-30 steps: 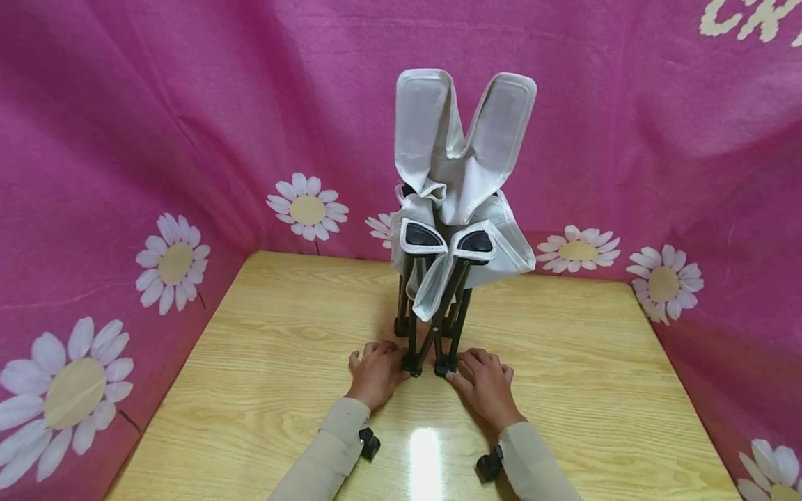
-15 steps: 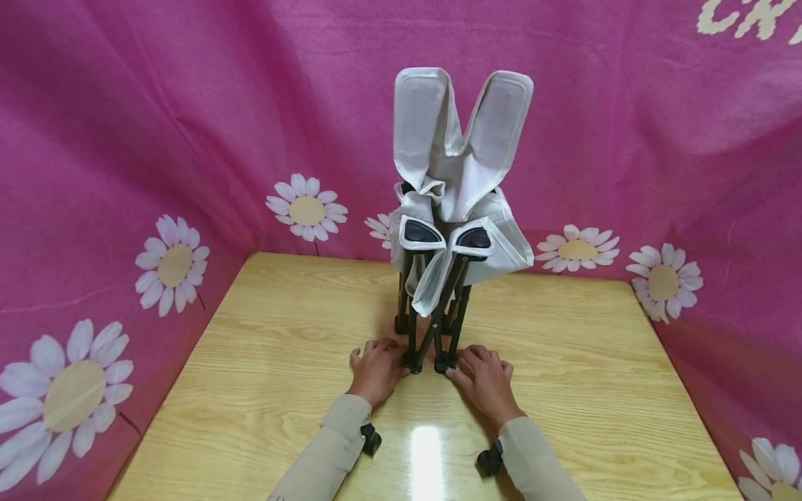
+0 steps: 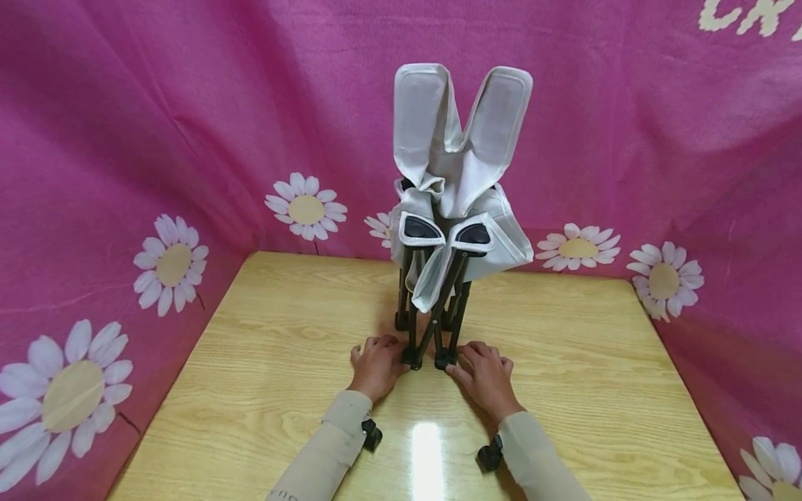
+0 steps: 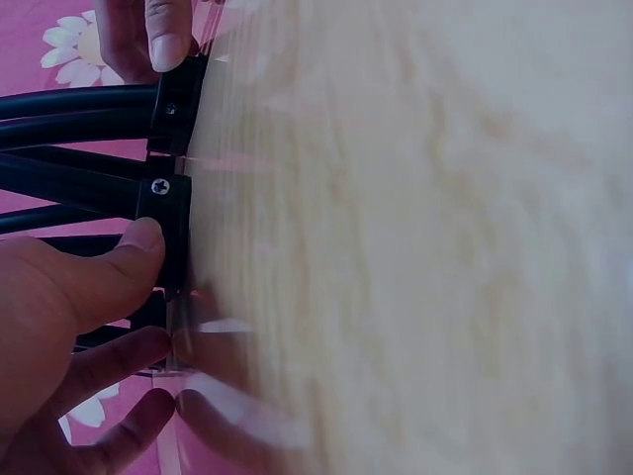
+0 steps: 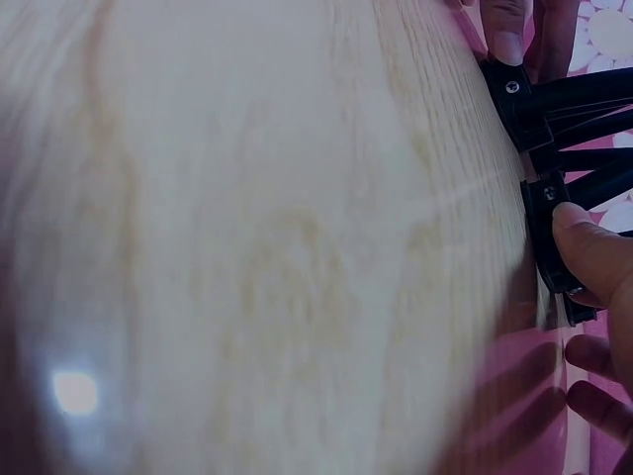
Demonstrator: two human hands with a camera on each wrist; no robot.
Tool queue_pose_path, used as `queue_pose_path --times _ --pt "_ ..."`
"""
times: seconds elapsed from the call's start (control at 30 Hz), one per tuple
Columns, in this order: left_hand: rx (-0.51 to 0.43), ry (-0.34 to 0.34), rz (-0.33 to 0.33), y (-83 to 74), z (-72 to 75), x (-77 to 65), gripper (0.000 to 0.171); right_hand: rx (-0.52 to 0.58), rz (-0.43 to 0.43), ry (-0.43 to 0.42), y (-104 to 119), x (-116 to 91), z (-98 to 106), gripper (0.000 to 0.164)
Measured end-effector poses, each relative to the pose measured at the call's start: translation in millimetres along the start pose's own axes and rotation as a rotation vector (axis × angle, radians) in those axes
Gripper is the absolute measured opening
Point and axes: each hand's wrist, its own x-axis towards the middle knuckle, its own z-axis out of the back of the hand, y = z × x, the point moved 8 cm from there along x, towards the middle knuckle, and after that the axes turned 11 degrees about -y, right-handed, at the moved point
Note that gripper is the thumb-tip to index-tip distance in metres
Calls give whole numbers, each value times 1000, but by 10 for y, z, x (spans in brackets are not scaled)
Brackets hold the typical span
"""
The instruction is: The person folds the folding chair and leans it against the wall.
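A small folding chair (image 3: pixel 460 184) stands folded upright on the table in the head view, its pale grey fabric bunched over crossed black legs. The fabric's two upper flaps stick up in a V. My left hand (image 3: pixel 377 369) pinches the near left foot (image 4: pixel 166 223), thumb on its front face beside a screw and other fingers reaching toward its outer side. On the near right foot (image 5: pixel 549 233), my right hand (image 3: pixel 485 376) has a similar grip, its thumb on the front. The two feet stand close together with a narrow gap. The far feet sit behind, partly hidden by the near legs.
The wooden table (image 3: pixel 269 313) is glossy, with a bright light reflection near its front. A pink cloth (image 3: pixel 219 104) printed with daisies hangs behind and at both sides. Black cameras (image 3: pixel 372 435) are strapped at the wrists over beige sleeves.
The chair has shifted very slightly away from me, both hands staying at its near feet. The grip looks the same throughout.
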Motion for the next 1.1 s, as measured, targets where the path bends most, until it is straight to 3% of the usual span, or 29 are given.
queue_pose_path --times 0.53,1.1 --pt "13 10 6 39 -58 51 37 -1 14 -27 1 58 0 40" --pt "2 49 32 44 -56 128 42 -10 -20 7 -62 128 -54 42"
